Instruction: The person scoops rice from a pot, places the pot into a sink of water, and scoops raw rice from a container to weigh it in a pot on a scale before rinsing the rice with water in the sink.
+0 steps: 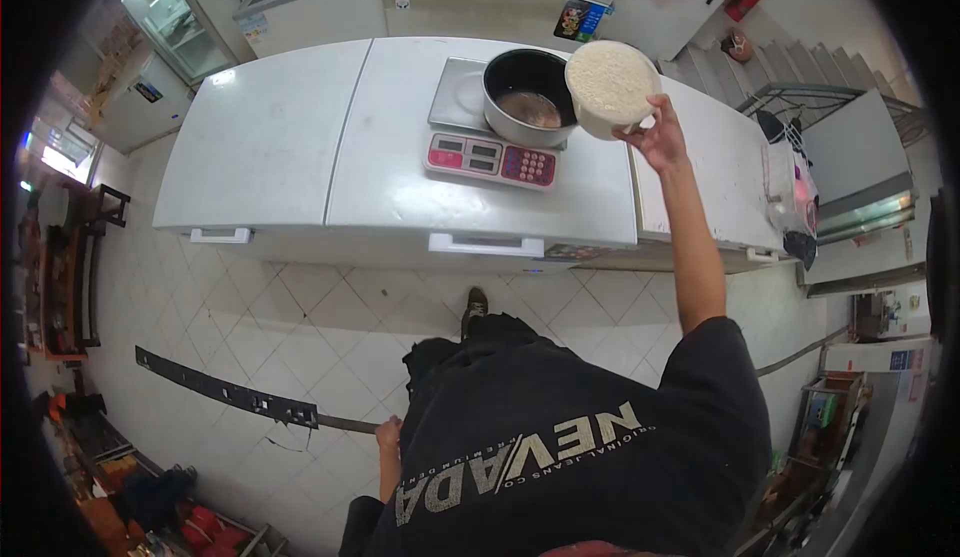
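Basically, in the head view, a round tub (612, 92) filled close to the brim with pale grain is held by the right hand (662, 139), fingers and thumb closed at its wall. It is held up just beside the pot (520, 132), with its side overlapping the pot's rim in view. For good handling, the tub should be kept near level, since grain could be spilled over such a full brim. A one-sided hold may be twisted by the weight; a second hand under the base would be useful. Any knock against the pot should be avoided, as it is rested on the scale's plate (457, 94).

The left hand (388, 431) is lowered by the shirt (590, 437), well apart from the tub; whether anything is gripped there can't be told, being small and partly hidden. The keypad panel (490, 160) is left uncovered in front of the pot. All of it is carried by a white cabinet (400, 197). Side access is crowded by the pot; a dark strip (225, 392) is seen across the floor (350, 302).
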`<control>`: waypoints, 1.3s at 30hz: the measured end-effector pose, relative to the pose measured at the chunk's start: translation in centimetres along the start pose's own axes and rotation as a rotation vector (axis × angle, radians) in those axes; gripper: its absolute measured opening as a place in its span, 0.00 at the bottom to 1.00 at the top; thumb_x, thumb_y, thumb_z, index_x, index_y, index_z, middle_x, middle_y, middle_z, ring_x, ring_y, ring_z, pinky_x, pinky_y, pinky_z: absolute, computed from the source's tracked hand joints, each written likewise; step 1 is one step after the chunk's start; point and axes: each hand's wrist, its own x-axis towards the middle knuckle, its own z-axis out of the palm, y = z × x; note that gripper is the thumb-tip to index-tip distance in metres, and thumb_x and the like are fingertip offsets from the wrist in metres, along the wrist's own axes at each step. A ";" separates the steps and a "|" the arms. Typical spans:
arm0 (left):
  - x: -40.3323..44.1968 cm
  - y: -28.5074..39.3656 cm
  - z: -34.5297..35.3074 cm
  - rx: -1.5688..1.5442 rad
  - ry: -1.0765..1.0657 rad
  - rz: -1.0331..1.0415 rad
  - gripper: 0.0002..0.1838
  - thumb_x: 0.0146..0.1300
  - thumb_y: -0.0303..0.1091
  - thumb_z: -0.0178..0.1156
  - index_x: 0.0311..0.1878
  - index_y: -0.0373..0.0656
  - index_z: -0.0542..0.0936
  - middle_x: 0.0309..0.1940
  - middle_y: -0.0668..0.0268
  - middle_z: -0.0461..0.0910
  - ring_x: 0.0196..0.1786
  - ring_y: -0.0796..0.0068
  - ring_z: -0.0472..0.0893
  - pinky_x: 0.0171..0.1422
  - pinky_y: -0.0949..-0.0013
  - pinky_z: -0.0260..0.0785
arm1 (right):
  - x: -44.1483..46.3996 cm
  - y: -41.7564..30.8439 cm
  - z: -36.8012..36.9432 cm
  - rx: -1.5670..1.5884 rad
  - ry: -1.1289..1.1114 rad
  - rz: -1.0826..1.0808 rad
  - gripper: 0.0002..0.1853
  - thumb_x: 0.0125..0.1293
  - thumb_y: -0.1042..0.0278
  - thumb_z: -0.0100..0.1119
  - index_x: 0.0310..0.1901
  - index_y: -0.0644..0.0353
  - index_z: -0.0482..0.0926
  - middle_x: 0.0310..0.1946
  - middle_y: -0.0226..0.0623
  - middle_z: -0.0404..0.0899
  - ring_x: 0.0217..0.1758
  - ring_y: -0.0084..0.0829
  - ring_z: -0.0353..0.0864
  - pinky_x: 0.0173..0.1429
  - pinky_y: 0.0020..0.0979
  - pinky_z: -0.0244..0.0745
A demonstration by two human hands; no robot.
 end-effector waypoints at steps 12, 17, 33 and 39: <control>10.2 5.0 -6.5 -0.174 -0.085 -0.115 0.14 0.63 0.45 0.58 0.37 0.43 0.79 0.26 0.66 0.84 0.26 0.71 0.80 0.27 0.67 0.68 | 11.6 -5.0 3.2 -0.522 0.088 0.212 0.41 0.49 0.48 0.66 0.63 0.63 0.66 0.63 0.58 0.59 0.63 0.58 0.63 0.54 0.56 0.75; 14.9 4.1 -12.4 -0.896 -0.064 -0.462 0.15 0.65 0.44 0.56 0.35 0.41 0.79 0.25 0.68 0.83 0.24 0.76 0.78 0.24 0.72 0.65 | 11.6 -7.1 5.9 -0.684 0.076 0.212 0.40 0.48 0.44 0.64 0.60 0.60 0.70 0.58 0.56 0.66 0.55 0.57 0.71 0.51 0.53 0.78; 30.1 42.5 -32.5 -1.220 -0.441 0.366 0.24 0.69 0.53 0.54 0.45 0.37 0.77 0.33 0.63 0.81 0.36 0.77 0.80 0.39 0.74 0.73 | 14.0 -8.4 5.2 -0.765 0.108 0.291 0.20 0.59 0.49 0.59 0.48 0.53 0.77 0.60 0.41 0.67 0.62 0.53 0.69 0.54 0.60 0.75; 29.4 54.9 -35.4 -1.247 -0.327 0.278 0.29 0.66 0.53 0.58 0.30 0.29 0.81 0.23 0.59 0.83 0.22 0.75 0.82 0.27 0.75 0.75 | 13.9 -8.5 5.4 -0.854 0.074 0.279 0.20 0.60 0.48 0.58 0.47 0.53 0.78 0.60 0.39 0.66 0.64 0.53 0.67 0.53 0.61 0.75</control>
